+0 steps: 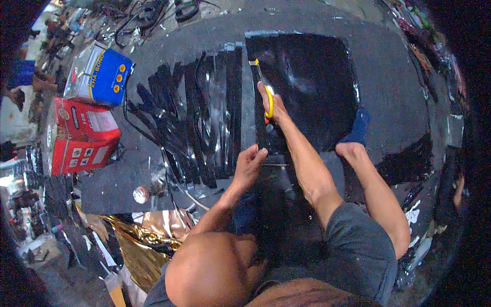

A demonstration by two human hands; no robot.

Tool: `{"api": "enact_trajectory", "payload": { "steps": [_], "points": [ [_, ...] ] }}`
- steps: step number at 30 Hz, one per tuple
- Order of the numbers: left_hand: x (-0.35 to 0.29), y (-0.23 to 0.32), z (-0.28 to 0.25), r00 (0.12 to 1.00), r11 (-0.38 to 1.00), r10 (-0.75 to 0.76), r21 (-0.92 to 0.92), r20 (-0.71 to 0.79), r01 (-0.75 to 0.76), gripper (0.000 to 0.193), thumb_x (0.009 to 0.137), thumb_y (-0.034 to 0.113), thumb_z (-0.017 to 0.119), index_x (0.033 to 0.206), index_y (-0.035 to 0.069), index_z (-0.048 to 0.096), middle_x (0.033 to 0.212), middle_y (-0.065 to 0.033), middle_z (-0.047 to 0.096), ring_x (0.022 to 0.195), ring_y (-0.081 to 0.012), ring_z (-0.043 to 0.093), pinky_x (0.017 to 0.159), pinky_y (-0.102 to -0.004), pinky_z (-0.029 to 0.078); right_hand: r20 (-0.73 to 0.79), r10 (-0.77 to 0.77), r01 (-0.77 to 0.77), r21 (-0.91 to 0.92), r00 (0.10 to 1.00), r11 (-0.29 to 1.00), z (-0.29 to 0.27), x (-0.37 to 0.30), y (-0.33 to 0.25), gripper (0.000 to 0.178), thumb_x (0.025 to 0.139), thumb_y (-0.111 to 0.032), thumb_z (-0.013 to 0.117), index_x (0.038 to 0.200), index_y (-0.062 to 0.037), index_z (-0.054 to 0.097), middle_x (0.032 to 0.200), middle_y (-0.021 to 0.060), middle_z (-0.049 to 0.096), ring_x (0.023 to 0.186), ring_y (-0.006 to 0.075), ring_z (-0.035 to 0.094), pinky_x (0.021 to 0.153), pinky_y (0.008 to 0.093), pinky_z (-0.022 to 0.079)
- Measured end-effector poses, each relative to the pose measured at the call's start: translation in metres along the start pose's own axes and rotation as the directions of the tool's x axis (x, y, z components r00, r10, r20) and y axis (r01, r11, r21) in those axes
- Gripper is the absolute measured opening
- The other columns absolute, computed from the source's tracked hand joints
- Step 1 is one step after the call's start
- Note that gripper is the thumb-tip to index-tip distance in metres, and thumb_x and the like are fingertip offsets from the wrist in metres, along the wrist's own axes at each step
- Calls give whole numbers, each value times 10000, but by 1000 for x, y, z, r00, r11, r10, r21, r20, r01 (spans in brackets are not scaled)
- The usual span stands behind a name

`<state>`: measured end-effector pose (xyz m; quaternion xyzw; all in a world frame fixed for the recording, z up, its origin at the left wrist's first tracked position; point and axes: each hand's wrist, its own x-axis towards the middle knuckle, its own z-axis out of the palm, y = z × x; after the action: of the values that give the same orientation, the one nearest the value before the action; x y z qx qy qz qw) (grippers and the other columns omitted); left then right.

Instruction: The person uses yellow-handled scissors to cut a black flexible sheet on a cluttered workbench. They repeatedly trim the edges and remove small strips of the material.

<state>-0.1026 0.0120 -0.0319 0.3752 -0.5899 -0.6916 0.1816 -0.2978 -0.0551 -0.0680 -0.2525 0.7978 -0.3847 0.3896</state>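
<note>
A dark grey board (386,71) covers most of the cluttered floor, and scattered scraps crowd its edges. Near its middle lies a shiny black sheet (312,87), its left edge running almost straight away from the person. Over that edge, the right hand (276,107) has its fingers closed around a yellow-handled tool (270,102), whose far end points up along the sheet's edge. The left hand (248,166) is near the sheet's lower left corner, thumb and fingers bent close together; I cannot tell whether they pinch the edge. Left of the sheet, many black strips (215,117) lie roughly side by side, some crossing and tangled. Farther left stand a blue and white box (110,77) and, just nearer the person, a red box (84,135). A crumpled gold foil (135,250) lies at the lower left, and the person's right foot (350,148) rests by the sheet's lower right corner
</note>
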Motion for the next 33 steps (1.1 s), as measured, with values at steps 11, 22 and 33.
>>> {"api": "enact_trajectory", "payload": {
  "steps": [11,22,33],
  "points": [
    [-27,36,-8,990,979,-124,153,-71,134,292,872,236,543,705,9,468,600,47,397,605,-66,367,517,-294,334,-88,-124,126,22,988,992,1,127,-57,999,685,-844,316,733,127,543,693,206,573,752,330,593,702,443,449],
    [-22,-3,-44,927,498,252,858,-278,122,403,672,165,680,1017,19,530,989,-164,487,956,-343,480,806,-428,415,221,50,-109,262,974,959,-83,40,-2,690,801,-721,348,689,-50,461,503,54,450,367,170,471,355,314,418],
    [66,-63,36,913,941,-199,191,-356,279,291,654,221,716,791,-27,650,659,-106,645,641,-202,623,670,-322,488,253,365,-444,504,896,741,-45,-229,74,737,807,-737,273,800,-38,507,523,45,481,429,161,504,426,293,447]
  ]
}}
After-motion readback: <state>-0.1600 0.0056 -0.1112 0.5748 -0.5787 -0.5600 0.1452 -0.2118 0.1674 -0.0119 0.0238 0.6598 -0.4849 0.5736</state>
